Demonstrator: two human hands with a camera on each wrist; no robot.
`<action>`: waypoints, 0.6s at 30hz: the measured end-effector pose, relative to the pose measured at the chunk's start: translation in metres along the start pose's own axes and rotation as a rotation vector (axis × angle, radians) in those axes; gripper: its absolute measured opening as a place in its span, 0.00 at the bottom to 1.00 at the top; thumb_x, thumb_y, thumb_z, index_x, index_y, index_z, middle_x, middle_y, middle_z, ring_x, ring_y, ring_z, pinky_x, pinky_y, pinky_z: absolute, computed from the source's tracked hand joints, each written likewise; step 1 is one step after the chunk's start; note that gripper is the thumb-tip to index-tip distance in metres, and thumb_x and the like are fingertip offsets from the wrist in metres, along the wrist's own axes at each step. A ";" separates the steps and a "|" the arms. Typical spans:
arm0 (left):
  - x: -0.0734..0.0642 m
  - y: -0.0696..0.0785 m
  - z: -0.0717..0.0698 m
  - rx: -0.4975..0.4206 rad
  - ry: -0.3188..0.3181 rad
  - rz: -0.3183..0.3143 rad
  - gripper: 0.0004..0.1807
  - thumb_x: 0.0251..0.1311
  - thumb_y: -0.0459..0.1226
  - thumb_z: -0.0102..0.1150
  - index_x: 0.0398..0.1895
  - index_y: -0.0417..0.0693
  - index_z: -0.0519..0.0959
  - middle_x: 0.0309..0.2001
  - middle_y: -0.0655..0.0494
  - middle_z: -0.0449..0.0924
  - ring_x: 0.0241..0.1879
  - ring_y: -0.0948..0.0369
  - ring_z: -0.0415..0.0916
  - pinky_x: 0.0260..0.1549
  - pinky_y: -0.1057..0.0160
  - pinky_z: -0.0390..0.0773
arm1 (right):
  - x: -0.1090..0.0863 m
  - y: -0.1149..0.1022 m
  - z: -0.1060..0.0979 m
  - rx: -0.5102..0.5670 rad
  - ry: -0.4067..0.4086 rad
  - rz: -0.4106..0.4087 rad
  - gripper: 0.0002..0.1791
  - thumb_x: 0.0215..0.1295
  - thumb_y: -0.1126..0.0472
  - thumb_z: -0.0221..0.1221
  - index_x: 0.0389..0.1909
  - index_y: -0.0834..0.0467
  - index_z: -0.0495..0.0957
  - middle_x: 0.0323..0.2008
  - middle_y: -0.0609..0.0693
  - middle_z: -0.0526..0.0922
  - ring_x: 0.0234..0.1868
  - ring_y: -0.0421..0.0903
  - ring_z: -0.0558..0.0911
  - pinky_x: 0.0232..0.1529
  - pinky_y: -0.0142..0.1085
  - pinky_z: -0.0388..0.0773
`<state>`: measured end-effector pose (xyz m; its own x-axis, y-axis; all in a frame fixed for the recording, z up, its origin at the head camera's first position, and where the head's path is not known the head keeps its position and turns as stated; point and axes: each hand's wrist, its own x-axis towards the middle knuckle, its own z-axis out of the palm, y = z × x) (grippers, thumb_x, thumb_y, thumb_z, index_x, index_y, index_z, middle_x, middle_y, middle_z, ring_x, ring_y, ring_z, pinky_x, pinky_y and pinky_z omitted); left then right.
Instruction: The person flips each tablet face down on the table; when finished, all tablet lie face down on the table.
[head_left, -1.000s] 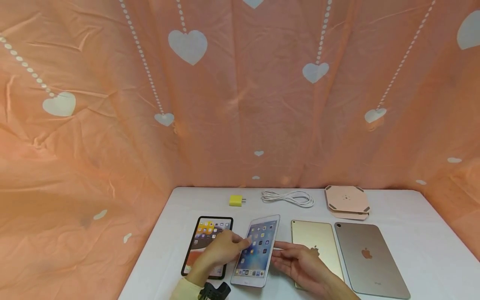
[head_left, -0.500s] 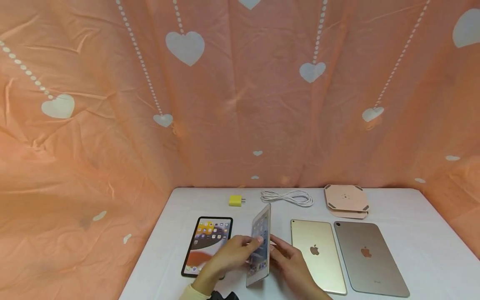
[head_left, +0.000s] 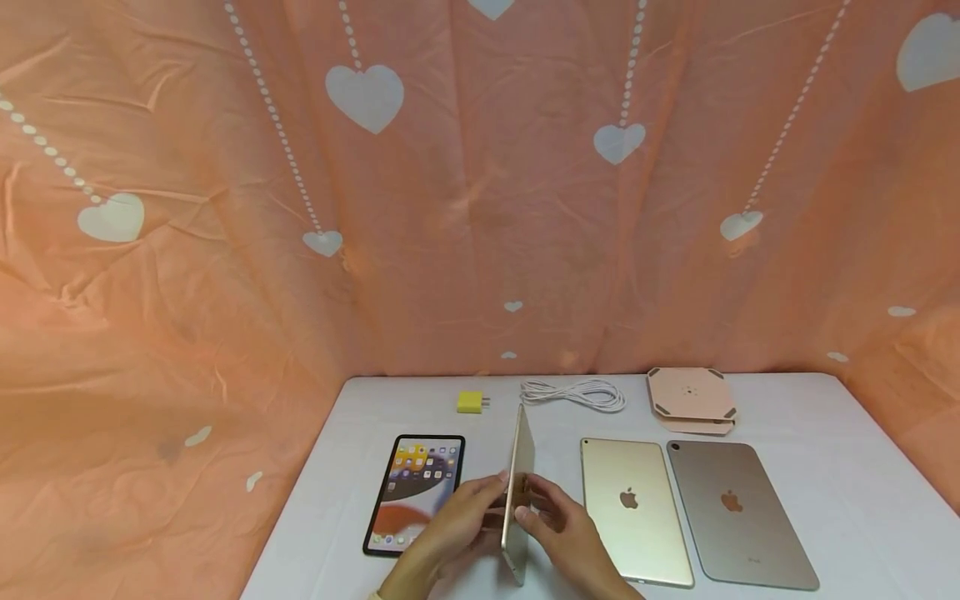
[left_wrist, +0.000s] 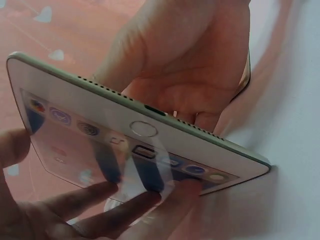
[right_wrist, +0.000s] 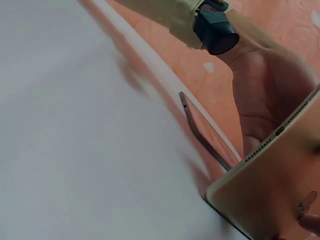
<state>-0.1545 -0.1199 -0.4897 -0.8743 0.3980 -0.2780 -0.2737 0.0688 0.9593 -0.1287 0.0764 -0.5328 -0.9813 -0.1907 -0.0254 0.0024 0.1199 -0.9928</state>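
A white-fronted tablet (head_left: 522, 450) with a gold back stands on edge, almost side-on in the head view. My left hand (head_left: 453, 525) holds it from the screen side; in the left wrist view its fingers (left_wrist: 145, 200) touch the lit screen (left_wrist: 142, 152). On the gold back, my right hand (head_left: 566, 533) grips with thumb and fingers near the middle. The right wrist view shows the port edge and back (right_wrist: 270, 185), with one right fingertip (right_wrist: 311, 225) against it. Left of the hands lies a black-rimmed tablet (head_left: 412, 483), screen up.
A gold tablet (head_left: 633, 533) and a grey tablet (head_left: 738, 533) lie back up at right. Behind are a yellow charger plug (head_left: 470, 402), a coiled white cable (head_left: 577, 394) and a folded pink stand (head_left: 692, 396). All rest on a white table (head_left: 300, 533).
The tablet in my hands has turned from screen facing me to edge-on, its gold back now showing. My right hand has moved left from its edge onto the back.
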 end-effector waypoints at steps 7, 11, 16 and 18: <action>0.000 -0.007 -0.007 -0.318 -0.074 0.017 0.25 0.85 0.46 0.48 0.60 0.30 0.80 0.43 0.53 0.92 0.39 0.66 0.88 0.46 0.63 0.91 | -0.004 0.004 0.001 -0.165 0.022 -0.066 0.39 0.72 0.47 0.72 0.77 0.61 0.73 0.75 0.61 0.77 0.76 0.65 0.76 0.75 0.58 0.75; 0.001 -0.011 -0.012 -0.401 -0.097 0.037 0.18 0.85 0.43 0.47 0.54 0.40 0.82 0.43 0.58 0.89 0.40 0.67 0.85 0.50 0.64 0.90 | -0.005 0.004 -0.002 -0.280 0.021 -0.102 0.41 0.70 0.43 0.73 0.76 0.59 0.75 0.76 0.61 0.76 0.77 0.66 0.74 0.74 0.62 0.75; 0.002 -0.015 -0.016 -0.440 -0.064 0.059 0.17 0.85 0.40 0.49 0.59 0.37 0.82 0.48 0.55 0.90 0.44 0.65 0.88 0.55 0.61 0.90 | -0.007 0.003 -0.007 -0.401 0.029 -0.119 0.42 0.67 0.41 0.74 0.77 0.56 0.76 0.77 0.63 0.74 0.75 0.68 0.75 0.72 0.68 0.75; 0.002 -0.016 -0.017 -0.451 -0.036 0.062 0.18 0.85 0.39 0.49 0.62 0.35 0.81 0.49 0.55 0.90 0.44 0.65 0.89 0.55 0.61 0.90 | -0.008 0.002 -0.009 -0.441 0.026 -0.128 0.43 0.66 0.41 0.75 0.77 0.57 0.76 0.76 0.64 0.74 0.74 0.69 0.77 0.71 0.68 0.76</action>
<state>-0.1589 -0.1354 -0.5062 -0.8819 0.4213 -0.2115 -0.3761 -0.3584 0.8545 -0.1229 0.0869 -0.5340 -0.9729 -0.2070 0.1027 -0.1956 0.5014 -0.8428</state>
